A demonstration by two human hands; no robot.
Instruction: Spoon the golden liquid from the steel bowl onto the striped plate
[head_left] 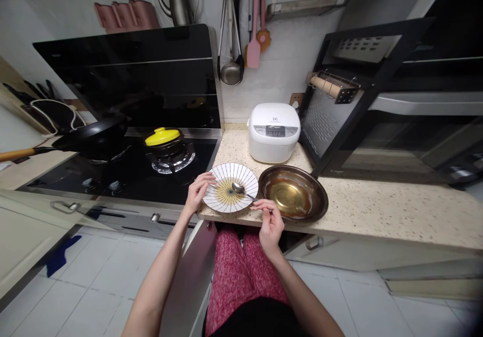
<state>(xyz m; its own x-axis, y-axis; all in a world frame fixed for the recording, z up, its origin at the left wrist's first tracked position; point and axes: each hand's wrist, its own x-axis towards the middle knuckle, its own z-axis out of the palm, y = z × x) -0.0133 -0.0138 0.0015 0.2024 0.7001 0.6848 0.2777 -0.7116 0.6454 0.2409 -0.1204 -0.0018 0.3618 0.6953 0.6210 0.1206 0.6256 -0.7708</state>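
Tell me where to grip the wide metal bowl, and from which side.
Grip the wide metal bowl by its right rim, coming from the right, probably thumb inside, fingers beneath: its wall flares outward. The plate crowds its left side, and the right hand, holding the spoon, is by its near-left edge.

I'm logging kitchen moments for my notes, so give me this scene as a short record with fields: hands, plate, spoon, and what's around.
Left hand: at the left rim of the patterned plate; grip unclear
Right hand: holding the spoon by its handle
Spoon: head over the plate; contact unclear
Plate: on the speckled counter
Right of plate: shiny bowl
Behind bowl: white rice cooker
On stove: yellow-lidded pot
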